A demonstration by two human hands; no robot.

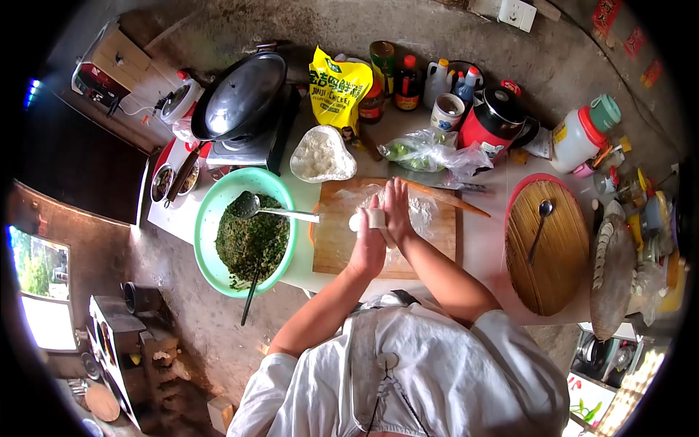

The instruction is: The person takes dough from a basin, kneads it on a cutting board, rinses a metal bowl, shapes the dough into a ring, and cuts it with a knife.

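Both hands are over a wooden board (331, 251) dusted with white flour (421, 215). Between my left hand (369, 244) and my right hand (397, 211) is a pale, rounded piece of dough (376, 218), pressed from both sides. The fingers of each hand point away from me and lie nearly straight. A wooden rolling pin (448, 198) rests aslant at the board's far right. Left of the board, a mint-green bowl (206, 251) holds chopped green filling (251, 240), a metal ladle (247, 205) and a dark utensil (250, 298).
A white flour bowl (322, 154), yellow bag (338, 91) and bagged green vegetables (411, 151) stand behind the board. Farther left is a lidded wok (245, 95). A red thermos jug (489, 124) stands behind right; an oval woven tray (550, 247) with a spoon (540, 229) lies right.
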